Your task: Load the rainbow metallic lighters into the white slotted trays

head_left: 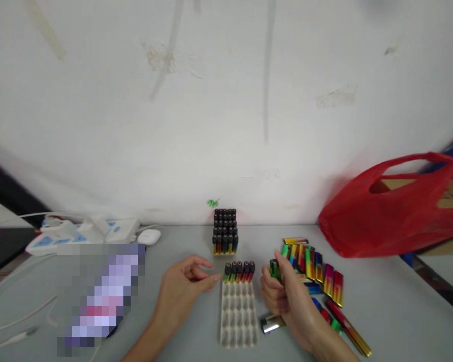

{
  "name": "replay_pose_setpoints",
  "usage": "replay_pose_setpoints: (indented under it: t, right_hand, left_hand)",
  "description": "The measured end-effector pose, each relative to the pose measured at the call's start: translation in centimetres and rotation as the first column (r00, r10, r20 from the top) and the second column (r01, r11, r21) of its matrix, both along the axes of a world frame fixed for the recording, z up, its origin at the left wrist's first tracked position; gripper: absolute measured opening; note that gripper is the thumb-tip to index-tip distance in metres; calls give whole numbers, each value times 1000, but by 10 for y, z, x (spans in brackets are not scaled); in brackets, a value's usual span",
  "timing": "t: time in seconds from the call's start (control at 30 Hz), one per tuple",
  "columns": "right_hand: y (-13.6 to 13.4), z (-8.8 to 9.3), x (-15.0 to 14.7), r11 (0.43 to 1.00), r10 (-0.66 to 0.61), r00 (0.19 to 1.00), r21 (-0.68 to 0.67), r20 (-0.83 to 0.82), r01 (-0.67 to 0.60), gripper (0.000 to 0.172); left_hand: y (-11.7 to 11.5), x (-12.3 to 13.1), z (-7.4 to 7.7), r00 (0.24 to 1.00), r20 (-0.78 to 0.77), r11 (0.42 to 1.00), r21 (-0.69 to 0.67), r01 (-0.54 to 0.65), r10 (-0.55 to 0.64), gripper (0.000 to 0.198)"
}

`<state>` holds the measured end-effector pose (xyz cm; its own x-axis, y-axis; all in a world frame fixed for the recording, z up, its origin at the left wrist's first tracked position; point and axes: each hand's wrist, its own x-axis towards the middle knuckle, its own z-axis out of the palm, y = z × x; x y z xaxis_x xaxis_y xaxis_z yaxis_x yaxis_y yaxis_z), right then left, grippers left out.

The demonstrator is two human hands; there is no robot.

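A pale moulded tray [239,317] with rows of slots stands between my hands. Its far row holds several upright lighters [239,271] with black tops and green, yellow or red bodies; the nearer slots show bare. My right hand [287,296], just right of the tray, is closed around a lighter [275,269] with a dark top and green body. My left hand [186,281] is left of the tray, thumb and fingers apart with nothing between them, the thumb tip near the row of lighters. More lighters [309,262] in mixed metallic colours lie loose beside and behind my right hand.
A filled block of black-topped lighters [225,231] stands near the wall. A red plastic bag [377,211] sits at the right. On the left are a power strip [124,231] with cables, a small white case [149,236] and a blurred-out device [105,296].
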<state>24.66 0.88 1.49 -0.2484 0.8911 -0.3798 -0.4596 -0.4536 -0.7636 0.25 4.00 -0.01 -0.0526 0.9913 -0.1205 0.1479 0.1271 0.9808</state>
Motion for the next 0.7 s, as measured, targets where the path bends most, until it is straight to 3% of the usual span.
replay_pose_setpoints:
  t: [0.37,0.53,0.7]
  right_hand:
    - [-3,2,-5,996,61,997,62,-42,-59,73]
    - [-4,-6,-6,997,50,998,52,32,-52,69]
    - [-5,-8,-7,996,-4,990,84,139,-8,67]
  left_hand:
    - [2,2,2,994,82,997,23,-71,69,49]
    - [1,5,6,991,110,998,-8,-70,70,56]
    - [-1,4,7,997,36,997,13,-73,72,54]
